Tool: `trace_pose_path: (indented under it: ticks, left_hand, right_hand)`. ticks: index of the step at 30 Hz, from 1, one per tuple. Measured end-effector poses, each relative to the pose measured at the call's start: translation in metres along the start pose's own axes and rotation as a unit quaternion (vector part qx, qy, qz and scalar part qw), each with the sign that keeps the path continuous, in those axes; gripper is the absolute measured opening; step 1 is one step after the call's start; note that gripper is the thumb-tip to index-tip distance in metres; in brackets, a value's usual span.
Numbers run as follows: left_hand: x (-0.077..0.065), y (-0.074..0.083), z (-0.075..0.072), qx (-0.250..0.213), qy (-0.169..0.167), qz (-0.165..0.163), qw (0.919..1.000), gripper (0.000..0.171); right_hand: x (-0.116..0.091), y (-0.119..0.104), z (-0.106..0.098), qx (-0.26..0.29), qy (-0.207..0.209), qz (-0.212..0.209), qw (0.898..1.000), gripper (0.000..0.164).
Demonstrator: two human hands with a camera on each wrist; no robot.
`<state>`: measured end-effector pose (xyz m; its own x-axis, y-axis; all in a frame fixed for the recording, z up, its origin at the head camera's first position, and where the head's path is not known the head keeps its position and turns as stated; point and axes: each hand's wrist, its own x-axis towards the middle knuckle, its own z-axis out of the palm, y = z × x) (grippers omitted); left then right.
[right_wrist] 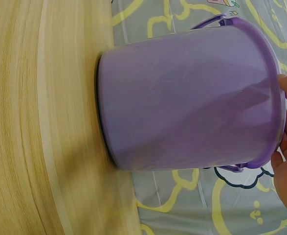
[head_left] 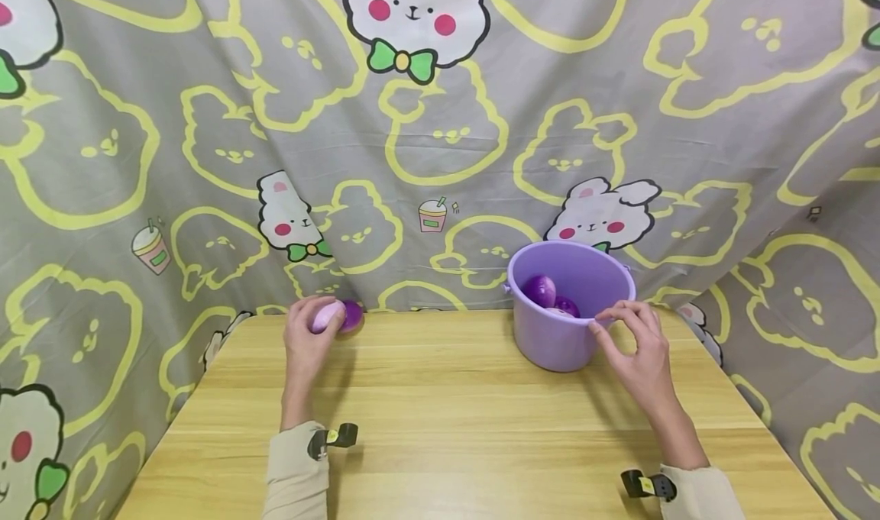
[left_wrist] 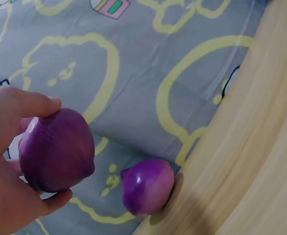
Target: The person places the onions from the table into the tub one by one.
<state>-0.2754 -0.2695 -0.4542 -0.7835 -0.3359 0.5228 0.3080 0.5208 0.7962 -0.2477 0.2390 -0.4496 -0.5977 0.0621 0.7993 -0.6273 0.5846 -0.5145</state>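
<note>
A purple onion (left_wrist: 60,149) is held between the thumb and fingers of my left hand (head_left: 309,334), raised off the table at its far left. Behind it a second purple onion (head_left: 351,316) rests on the table near the back edge, apart from the held one in the left wrist view. At the right, the lilac bucket (right_wrist: 187,100) stands upright with several purple onions (head_left: 540,291) inside, partly hidden by its wall. The thumb and forefinger of my right hand (head_left: 639,350) pinch the bucket's near right rim.
The wooden table (head_left: 440,428) ends at the back against a grey curtain (head_left: 440,161) printed with rabbits and yellow outlines. More of this cloth hangs at both sides. The bucket's handle (right_wrist: 209,22) lies against its far side.
</note>
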Motion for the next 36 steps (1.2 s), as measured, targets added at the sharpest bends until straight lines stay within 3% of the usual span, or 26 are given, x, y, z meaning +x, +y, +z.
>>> trace_pose_path:
  ticks: [7, 13, 19, 30, 36]
  left_hand:
    - [0.000, 0.004, 0.009, -0.013, -0.002, 0.019, 0.9997, 0.030]
    - [-0.001, 0.008, 0.014, -0.022, 0.002, 0.012, 0.9997, 0.031]
    - [-0.001, 0.014, 0.018, -0.039, -0.002, 0.009, 0.9992, 0.030]
    - [-0.003, 0.028, 0.027, -0.068, -0.009, 0.043, 0.9967, 0.029]
    - [-0.006, 0.035, 0.035, -0.066, -0.018, 0.046, 0.9966, 0.029]
  right_hand:
    - [0.000, 0.001, 0.000, -0.003, -0.002, 0.002, 1.000, 0.022]
    - [0.001, 0.000, -0.002, -0.005, -0.013, 0.018, 1.000, 0.021]
    - [0.001, 0.001, 0.000, 0.000, -0.002, 0.002, 1.000, 0.022]
    - [0.000, 0.001, -0.001, -0.001, -0.010, 0.016, 1.000, 0.021]
    - [0.001, 0.002, 0.000, -0.001, -0.006, 0.008, 1.000, 0.021]
